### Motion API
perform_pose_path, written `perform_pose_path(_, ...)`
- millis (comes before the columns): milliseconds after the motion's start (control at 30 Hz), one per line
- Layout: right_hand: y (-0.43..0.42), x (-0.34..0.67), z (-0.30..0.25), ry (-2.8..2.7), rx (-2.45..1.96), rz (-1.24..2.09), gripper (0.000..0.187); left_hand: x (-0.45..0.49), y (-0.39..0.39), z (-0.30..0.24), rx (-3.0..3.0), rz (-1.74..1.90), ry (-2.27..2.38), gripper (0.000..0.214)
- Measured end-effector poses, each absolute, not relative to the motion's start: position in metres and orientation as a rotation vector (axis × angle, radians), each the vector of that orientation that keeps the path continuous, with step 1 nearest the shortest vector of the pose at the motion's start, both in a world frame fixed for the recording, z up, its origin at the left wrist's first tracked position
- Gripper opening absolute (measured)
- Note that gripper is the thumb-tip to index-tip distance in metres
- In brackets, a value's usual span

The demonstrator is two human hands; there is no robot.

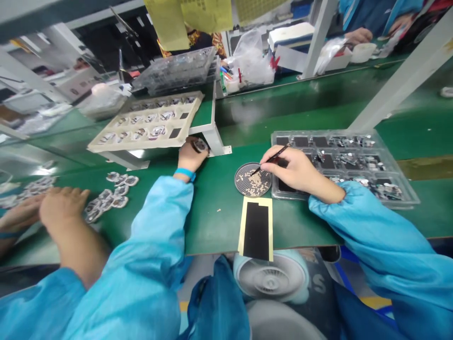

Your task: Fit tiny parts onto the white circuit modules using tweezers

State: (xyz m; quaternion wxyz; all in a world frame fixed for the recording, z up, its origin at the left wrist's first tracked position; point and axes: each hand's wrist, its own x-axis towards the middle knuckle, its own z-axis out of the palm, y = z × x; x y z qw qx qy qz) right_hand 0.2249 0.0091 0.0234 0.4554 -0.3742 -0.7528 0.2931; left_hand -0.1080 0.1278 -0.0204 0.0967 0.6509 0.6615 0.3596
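Observation:
My right hand is closed on dark tweezers, whose tips reach down into a round grey perforated dish. Small pale pieces lie scattered in that dish. Farther left, beside the leg of a raised stand, my left hand grips a small round grey-and-black part; its exact kind does not show. A blue band circles the left wrist. Just below the dish, a black rectangle on yellow backing lies at the bench edge.
A clear compartment tray with small parts stands at right. On the metal stand rests a cream tray of parts. Several round parts lie at left near a co-worker's hands. A slanted post crosses the right.

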Motion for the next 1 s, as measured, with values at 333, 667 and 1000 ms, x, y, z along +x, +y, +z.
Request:
perform_pose_path(333, 0.013, 0.234, 0.025, -1.705, -0.954, 0.73, 0.021, -0.024, 0.003, 0.003, 2.233, 1.008, 1.273, 0.046)
perform_pose_path(667, 0.001, 0.236, 0.035, -1.867, -1.017, 0.439, 0.016, -0.011, -0.013, -0.014, 2.267, 1.095, 1.15, 0.057)
perform_pose_path(1000, 0.001, 0.231, 0.03, -1.911, -1.014, 0.49, 0.011, -0.012, -0.013, -0.015, 2.244, 1.115, 1.14, 0.058)
